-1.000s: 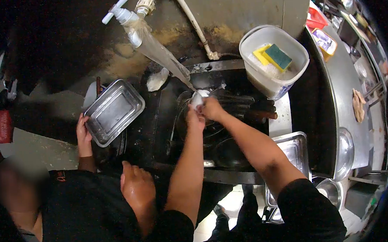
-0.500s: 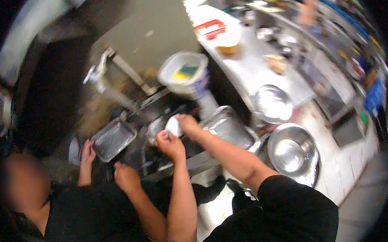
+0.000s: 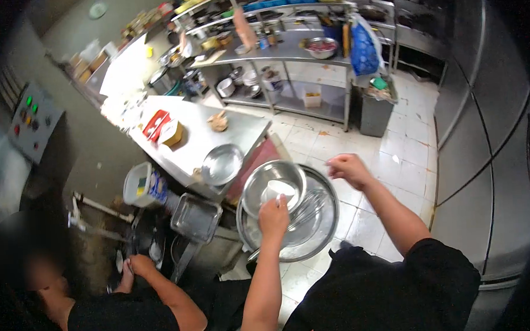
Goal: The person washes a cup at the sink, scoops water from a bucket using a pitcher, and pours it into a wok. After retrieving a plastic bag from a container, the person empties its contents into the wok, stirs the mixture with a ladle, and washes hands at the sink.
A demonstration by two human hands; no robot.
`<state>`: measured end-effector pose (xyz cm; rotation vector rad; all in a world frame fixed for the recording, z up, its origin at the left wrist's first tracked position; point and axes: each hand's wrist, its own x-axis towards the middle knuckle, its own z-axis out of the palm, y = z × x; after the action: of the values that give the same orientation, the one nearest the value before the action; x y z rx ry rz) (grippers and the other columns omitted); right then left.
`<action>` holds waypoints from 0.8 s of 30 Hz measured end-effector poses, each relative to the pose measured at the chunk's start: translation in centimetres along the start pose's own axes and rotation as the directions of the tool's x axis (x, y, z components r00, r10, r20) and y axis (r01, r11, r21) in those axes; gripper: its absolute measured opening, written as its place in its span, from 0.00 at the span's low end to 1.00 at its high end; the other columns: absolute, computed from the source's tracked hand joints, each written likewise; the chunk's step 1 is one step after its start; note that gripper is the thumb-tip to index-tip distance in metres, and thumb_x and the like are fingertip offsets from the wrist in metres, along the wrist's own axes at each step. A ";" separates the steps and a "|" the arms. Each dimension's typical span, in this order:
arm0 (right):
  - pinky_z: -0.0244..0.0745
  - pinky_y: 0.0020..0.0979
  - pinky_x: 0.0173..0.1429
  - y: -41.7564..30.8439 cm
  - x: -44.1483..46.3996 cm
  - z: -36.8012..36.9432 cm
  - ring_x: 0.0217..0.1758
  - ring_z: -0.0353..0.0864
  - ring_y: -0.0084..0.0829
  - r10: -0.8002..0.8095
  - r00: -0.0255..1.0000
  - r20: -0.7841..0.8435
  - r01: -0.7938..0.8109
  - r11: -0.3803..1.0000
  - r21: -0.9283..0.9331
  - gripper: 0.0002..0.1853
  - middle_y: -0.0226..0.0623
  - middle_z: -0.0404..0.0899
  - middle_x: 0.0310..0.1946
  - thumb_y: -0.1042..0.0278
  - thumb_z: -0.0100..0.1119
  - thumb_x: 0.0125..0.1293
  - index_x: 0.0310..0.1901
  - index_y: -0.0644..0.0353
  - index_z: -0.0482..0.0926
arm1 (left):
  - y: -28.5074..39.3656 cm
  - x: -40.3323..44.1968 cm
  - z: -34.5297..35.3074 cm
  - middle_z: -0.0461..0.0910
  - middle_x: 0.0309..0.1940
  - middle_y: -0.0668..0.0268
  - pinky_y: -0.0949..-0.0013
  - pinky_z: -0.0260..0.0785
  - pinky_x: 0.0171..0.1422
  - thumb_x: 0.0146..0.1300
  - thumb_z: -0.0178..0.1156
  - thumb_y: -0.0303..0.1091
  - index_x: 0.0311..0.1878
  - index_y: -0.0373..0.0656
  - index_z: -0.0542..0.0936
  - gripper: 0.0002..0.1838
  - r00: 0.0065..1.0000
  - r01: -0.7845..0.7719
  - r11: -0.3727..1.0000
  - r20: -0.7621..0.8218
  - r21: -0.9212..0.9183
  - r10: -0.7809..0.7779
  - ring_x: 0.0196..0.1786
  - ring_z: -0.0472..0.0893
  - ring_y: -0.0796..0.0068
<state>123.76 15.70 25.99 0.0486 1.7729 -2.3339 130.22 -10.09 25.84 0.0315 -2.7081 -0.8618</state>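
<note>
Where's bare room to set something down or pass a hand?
Bare: steel table between yellow plastic tub and shallow round steel bowl; white tiled floor between your right arm and grey metal doors. Crowded: wide round steel basin, with deep steel bowl and wire whisk.

A steel tabletop (image 3: 248, 123) carries a red basket (image 3: 155, 124), a yellow-sided container (image 3: 170, 134), a crumpled tan item (image 3: 218, 121) and, at its near corner, a round metal dish (image 3: 222, 164). Beyond it, metal shelving (image 3: 290, 54) bears a steel bowl (image 3: 321, 47) of reddish contents, with a white container (image 3: 312, 96) on the lower shelf. A blue bag (image 3: 363, 53) hangs at the shelving's end, above a gray bin (image 3: 377, 116) on the tiled floor (image 3: 362, 227). Large metal doors (image 3: 467, 186) line the right; at left, green lights glow on a control panel (image 3: 38, 123) near a person in black (image 3: 121, 319).
</note>
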 end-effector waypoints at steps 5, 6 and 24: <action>0.74 0.37 0.43 2.9 -4.3 -25.8 0.40 0.80 0.32 0.198 0.949 -0.247 -0.255 0.940 -0.227 0.10 0.38 0.81 0.35 0.63 0.61 0.58 0.38 0.57 0.81 | 7.7 4.3 7.8 0.77 0.33 0.46 0.51 0.65 0.45 0.64 0.50 0.40 0.30 0.35 0.79 0.17 0.969 -0.117 0.989 0.210 -0.090 0.134 0.38 0.76 0.45; 0.73 0.39 0.46 2.9 -5.6 -29.9 0.43 0.80 0.35 0.175 0.916 -0.362 -0.352 0.784 -0.511 0.12 0.40 0.81 0.38 0.60 0.61 0.57 0.40 0.57 0.82 | 9.1 5.9 10.3 0.77 0.34 0.46 0.52 0.66 0.44 0.64 0.50 0.39 0.30 0.35 0.79 0.16 0.942 -0.211 0.967 0.233 -0.144 0.240 0.38 0.76 0.46; 0.73 0.39 0.50 5.3 -10.8 -79.6 0.46 0.79 0.38 0.068 0.470 -0.880 -0.873 0.180 -0.453 0.21 0.46 0.80 0.42 0.51 0.57 0.62 0.39 0.65 0.80 | 19.7 18.8 55.5 0.73 0.18 0.63 0.67 0.73 0.23 0.68 0.49 0.49 0.33 0.36 0.74 0.22 0.516 0.673 0.739 0.741 -0.041 -0.429 0.19 0.76 0.68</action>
<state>127.37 92.03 0.66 1.3475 2.4983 -0.4806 97.68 35.19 -0.87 0.7065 -3.2293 -1.8489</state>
